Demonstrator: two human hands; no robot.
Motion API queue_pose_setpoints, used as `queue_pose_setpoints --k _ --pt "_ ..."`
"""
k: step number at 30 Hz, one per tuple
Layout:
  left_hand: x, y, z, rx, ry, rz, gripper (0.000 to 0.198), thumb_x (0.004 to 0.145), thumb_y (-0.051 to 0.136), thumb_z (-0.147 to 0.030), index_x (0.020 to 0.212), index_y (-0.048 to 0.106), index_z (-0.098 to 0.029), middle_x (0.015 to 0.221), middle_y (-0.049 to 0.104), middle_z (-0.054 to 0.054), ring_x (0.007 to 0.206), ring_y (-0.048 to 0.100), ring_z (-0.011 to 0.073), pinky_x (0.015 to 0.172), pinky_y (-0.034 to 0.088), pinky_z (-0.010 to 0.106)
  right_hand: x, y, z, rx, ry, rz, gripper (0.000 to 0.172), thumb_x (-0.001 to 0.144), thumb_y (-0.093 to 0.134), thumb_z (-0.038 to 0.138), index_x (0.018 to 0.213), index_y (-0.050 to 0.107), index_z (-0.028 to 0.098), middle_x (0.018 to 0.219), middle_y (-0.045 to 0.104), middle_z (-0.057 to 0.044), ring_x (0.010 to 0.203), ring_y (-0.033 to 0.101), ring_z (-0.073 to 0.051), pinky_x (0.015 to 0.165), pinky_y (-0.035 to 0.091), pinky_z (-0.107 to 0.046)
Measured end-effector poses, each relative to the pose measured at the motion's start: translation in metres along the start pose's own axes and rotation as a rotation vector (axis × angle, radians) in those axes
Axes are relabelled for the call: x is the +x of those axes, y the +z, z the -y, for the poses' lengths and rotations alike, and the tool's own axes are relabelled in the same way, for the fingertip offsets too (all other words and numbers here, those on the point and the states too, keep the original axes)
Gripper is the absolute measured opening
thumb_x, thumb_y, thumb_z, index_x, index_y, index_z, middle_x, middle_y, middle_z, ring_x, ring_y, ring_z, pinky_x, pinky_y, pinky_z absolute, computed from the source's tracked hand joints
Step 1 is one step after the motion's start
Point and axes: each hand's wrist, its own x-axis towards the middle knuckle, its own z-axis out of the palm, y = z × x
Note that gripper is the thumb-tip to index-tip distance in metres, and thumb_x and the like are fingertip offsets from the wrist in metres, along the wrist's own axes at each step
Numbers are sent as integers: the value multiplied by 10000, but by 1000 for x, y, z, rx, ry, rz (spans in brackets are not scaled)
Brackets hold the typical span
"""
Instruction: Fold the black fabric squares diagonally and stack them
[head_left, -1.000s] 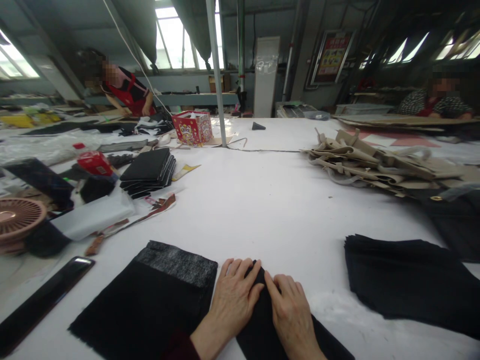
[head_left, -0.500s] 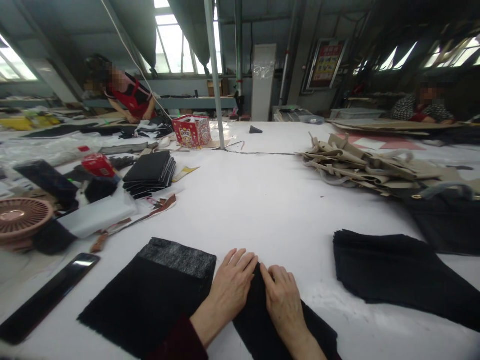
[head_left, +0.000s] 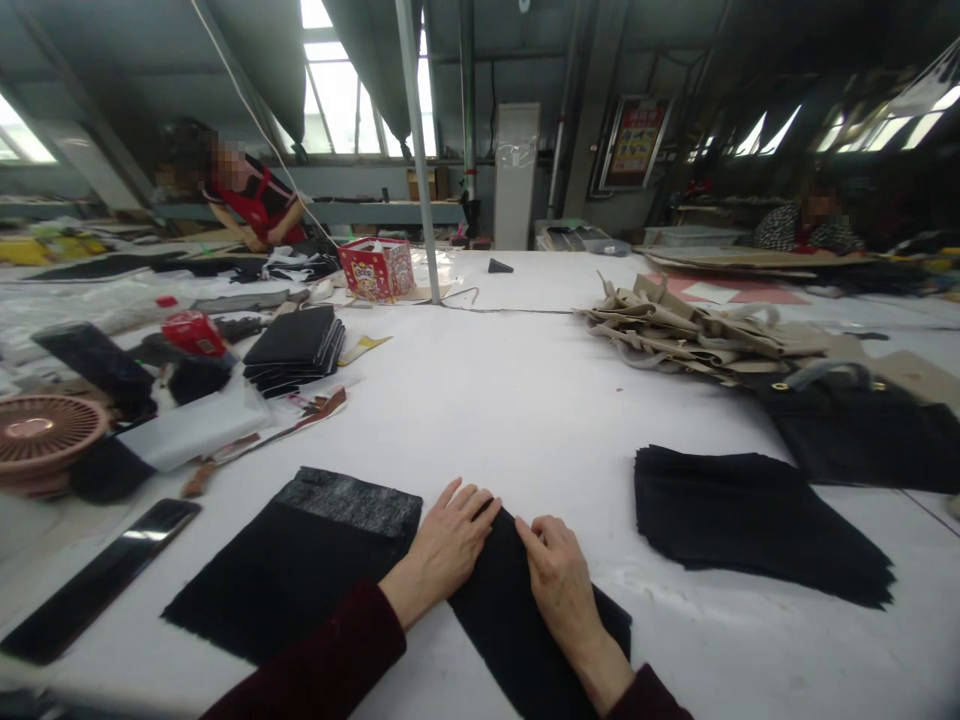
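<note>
My left hand (head_left: pixel 450 540) lies on the black fabric strip (head_left: pixel 517 625) with its fingers spread, near the strip's far end. My right hand (head_left: pixel 559 585) rests on the same strip, its fingers at the strip's edge. To the left of my hands is a wider black fabric piece (head_left: pixel 285 570) with a grey fuzzy band (head_left: pixel 349 502) along its far edge. A stack of black fabric pieces (head_left: pixel 750 520) lies to my right, beyond reach of either hand's fingers. Dark red sleeves cover both forearms.
A white work table (head_left: pixel 525 400) holds a long glossy black strip (head_left: pixel 101 580), a copper-coloured fan (head_left: pixel 41 440), a black fabric stack (head_left: pixel 292 350), a red patterned box (head_left: pixel 375 268), beige bag pieces (head_left: pixel 690 335) and a black bag (head_left: pixel 847 430). Two co-workers (head_left: pixel 251 195) sit beyond.
My view has risen and drawn back, so more of both sleeves shows. Both hands remain on the black fabric strip and have shifted only slightly.
</note>
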Motion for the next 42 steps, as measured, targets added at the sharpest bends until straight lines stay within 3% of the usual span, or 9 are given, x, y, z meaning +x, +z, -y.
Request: queue_pose_setpoints --k 6,13,20,26,36,42 --pt "5 -5 4 7 85 28 382 934 497 -207 1315 505 -235 1239 587 37 1227 473 184 1147 244 396 0 -4 4 -65 4 44 308 929 437 69 1163 615 161 866 532 -53 806 476 -186 725 391 -307" --pt "4 -7 2 2 114 87 497 897 501 -144 1375 448 -271 1279 552 43 1226 463 193 1147 238 406 -2 -7 5 -91 19 68 297 935 443 75 1166 606 165 865 529 -48 812 469 -189 749 372 -311" --pt "7 -4 -1 -15 172 126 517 854 488 -125 1365 462 -195 1292 558 64 1266 433 204 1168 189 386 -8 -15 5 -79 41 77 303 922 447 59 1157 605 168 867 534 -49 809 463 -191 737 372 -316" --pt "8 0 -6 44 214 176 632 827 497 -125 1438 368 -219 1293 533 77 1275 424 220 1173 162 417 -15 -18 1 -80 54 90 275 932 465 83 1153 606 166 870 535 -52 813 459 -196 751 368 -318" --pt "13 -5 -14 50 284 245 549 870 461 -139 1414 389 -133 1292 539 109 1262 431 226 1171 173 383 -27 -29 -1 -74 82 95 265 933 467 84 1144 609 158 882 532 -60 823 456 -207 743 362 -329" --pt "12 -4 -24 93 277 236 659 843 459 -89 1472 304 -210 1257 537 99 1251 450 220 1164 184 420 -34 -33 -3 -82 96 98 258 952 442 98 1133 613 168 876 531 -57 826 458 -206 752 366 -333"
